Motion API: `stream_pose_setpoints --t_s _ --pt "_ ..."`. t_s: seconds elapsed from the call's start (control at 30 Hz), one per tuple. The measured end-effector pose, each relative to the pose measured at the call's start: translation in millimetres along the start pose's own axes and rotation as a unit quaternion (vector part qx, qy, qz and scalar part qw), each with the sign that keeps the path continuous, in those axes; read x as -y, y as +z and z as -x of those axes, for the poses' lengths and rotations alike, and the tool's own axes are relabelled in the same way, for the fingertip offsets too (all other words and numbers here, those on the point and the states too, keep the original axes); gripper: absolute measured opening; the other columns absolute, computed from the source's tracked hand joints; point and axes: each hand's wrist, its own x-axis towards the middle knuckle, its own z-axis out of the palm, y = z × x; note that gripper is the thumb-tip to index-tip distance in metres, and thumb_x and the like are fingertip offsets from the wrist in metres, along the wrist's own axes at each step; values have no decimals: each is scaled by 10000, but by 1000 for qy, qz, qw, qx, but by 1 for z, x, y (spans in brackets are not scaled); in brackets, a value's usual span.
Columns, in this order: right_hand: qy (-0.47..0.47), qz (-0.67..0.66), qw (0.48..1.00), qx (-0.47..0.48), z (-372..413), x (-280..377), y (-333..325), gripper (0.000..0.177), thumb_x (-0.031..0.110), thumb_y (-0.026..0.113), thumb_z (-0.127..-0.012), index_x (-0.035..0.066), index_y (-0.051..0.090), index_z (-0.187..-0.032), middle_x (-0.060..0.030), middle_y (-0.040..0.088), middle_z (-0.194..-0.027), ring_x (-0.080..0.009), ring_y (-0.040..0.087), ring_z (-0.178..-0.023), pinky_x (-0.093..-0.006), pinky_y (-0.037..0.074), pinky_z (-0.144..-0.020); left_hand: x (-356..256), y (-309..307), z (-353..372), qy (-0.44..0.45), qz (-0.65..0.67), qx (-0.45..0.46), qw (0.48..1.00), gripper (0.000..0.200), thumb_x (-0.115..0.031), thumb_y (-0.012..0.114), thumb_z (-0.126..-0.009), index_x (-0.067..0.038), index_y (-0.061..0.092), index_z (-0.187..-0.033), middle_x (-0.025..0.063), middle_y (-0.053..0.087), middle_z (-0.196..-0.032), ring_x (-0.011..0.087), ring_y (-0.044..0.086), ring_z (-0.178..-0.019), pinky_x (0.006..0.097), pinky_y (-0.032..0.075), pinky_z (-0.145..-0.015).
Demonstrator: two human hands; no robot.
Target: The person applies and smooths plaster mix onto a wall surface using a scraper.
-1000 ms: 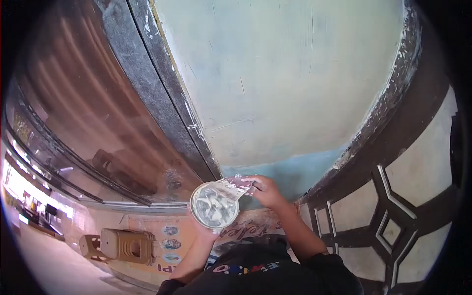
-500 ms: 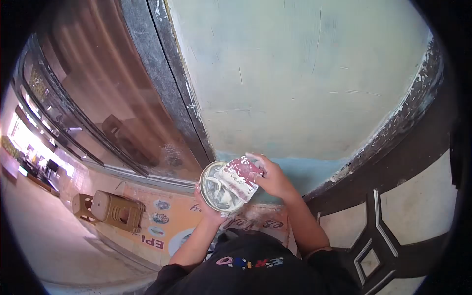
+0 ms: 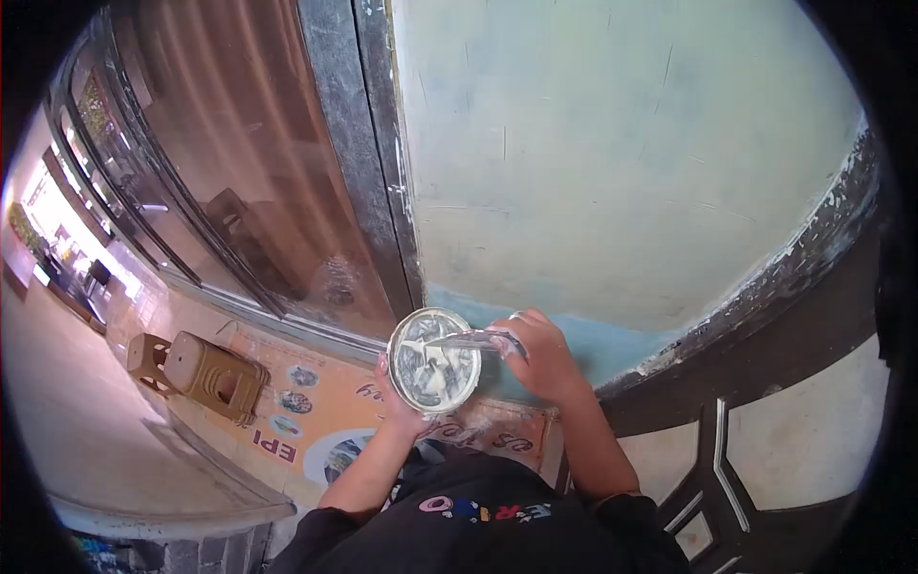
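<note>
Right hand [image 3: 540,356] grips scraper [image 3: 469,340] over tin [image 3: 433,361] cupped underneath by left hand [image 3: 400,407].

Pale wall [image 3: 612,143], glass shopfront [image 3: 229,172], brown stools [image 3: 206,368], printed banner [image 3: 316,421]

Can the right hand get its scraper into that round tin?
Likely yes: the left hand holds the tin with its top open, and the right hand has its scraper across the rim.

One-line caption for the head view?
Left hand holds a round can; right hand holds a scraper over its open top, before a pale wall.
</note>
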Motion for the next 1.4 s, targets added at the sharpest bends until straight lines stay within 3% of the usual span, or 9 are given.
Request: stream_pose_setpoints --t_s 0.23,0.37,0.43,0.63,0.73,0.87,1.13,1.33,1.4 --pt "53 -62 996 -42 -7 16 18 212 158 632 -834 46 611 -1013 -153 644 -907 -351 601 -856 -421 474 -762 -21 -6 -8 1 46 52 998 774 -704 339 -861 -129 430 -1371 112 485 -1351 311 492 -1212 488 418 -1004" --pt "102 -34 993 -56 -19 23 41 241 173 638 -837 40 592 -1032 -179 642 -891 -363 617 -854 -426 480 -755 -30 -12 -16 55 -16 28 998 790 -708 356 -851 -125 416 -1381 111 474 -1364 309 478 -1228 477 406 -1018" --pt "117 -42 988 -91 -23 23 47 252 132 646 -824 14 580 -1036 -194 645 -857 -358 639 -778 -388 499 -690 -37 -17 -19 63 -26 15 998 796 -709 361 -848 -123 411 -1384 111 469 -1369 309 474 -1233 474 403 -1022" --pt "153 -56 982 -95 -32 35 53 261 148 642 -830 17 553 -1038 -187 643 -801 -374 630 -729 -402 489 -666 -50 -22 -23 44 14 92 995 790 -694 384 -845 -114 411 -1381 112 462 -1379 318 469 -1240 486 394 -1031" --pt "153 -50 985 -56 -34 45 60 279 171 632 -844 44 533 -1071 -201 631 -811 -403 624 -764 -454 485 -668 -52 -20 -25 70 -27 63 995 798 -699 387 -838 -117 409 -1384 107 464 -1379 309 468 -1242 475 395 -1032" --pt "131 -53 988 -56 -33 46 63 294 145 625 -832 31 518 -1082 -199 637 -802 -390 628 -741 -429 482 -666 -59 -17 -27 55 -11 68 996 788 -698 353 -850 -124 411 -1386 101 463 -1382 300 462 -1250 463 392 -1032" --pt "93 -32 995 14 -33 52 61 334 206 587 -864 49 515 -1149 -205 632 -859 -402 612 -805 -478 467 -707 -56 -19 -28 50 -5 80 996 771 -695 349 -856 -143 410 -1390 98 455 -1385 306 453 -1253 471 387 -1029" --pt "32 -30 999 -2 -32 53 59 292 153 610 -849 5 556 -1095 -229 626 -870 -407 607 -800 -432 476 -702 -52 -16 -21 42 -8 37 998 773 -696 366 -851 -145 410 -1392 101 463 -1378 310 469 -1237 470 397 -1020" --pt "63 -43 997 12 -37 49 57 276 146 613 -848 -4 558 -1073 -225 626 -856 -406 605 -780 -425 475 -685 -50 -18 -20 25 14 61 998 779 -701 363 -852 -143 410 -1393 104 465 -1379 316 465 -1243 473 398 -1021"
